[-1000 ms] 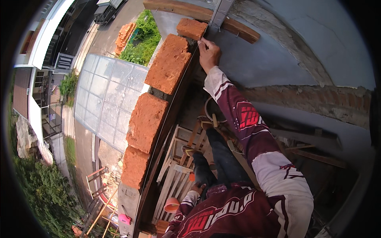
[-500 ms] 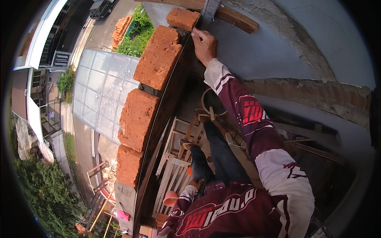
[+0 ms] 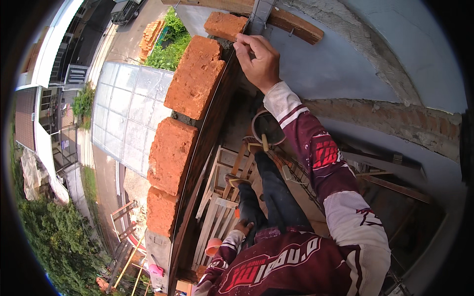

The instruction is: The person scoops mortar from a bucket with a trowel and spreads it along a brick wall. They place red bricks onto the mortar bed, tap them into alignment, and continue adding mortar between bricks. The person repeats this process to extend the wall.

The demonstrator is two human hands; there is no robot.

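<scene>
A row of orange-red bricks [image 3: 195, 76] lies along the wall top, with grey mortar [image 3: 185, 119] in the gaps. A thin string [image 3: 217, 93] runs along their inner edge. Near the far end, beside the last brick [image 3: 225, 26], my right hand [image 3: 260, 60] has thumb and forefinger pinched at the string; the exact contact is too fine to see clearly. My left hand [image 3: 243, 227] rests low on my thigh with nothing visible in it, its fingers partly hidden.
A bucket [image 3: 268, 129] with a handled tool stands below, beside wooden slats [image 3: 217, 224]. An orange bowl [image 3: 213, 246] and a pink-cased tool [image 3: 156, 269] sit nearer me. A timber piece [image 3: 296, 25] juts from the far wall. Left of the bricks is a drop to a translucent roof [image 3: 129, 106] and street.
My right hand has shifted slightly to the right and turned, thumb and forefinger still pinched. The view has moved a little. My left hand stays on my thigh.
</scene>
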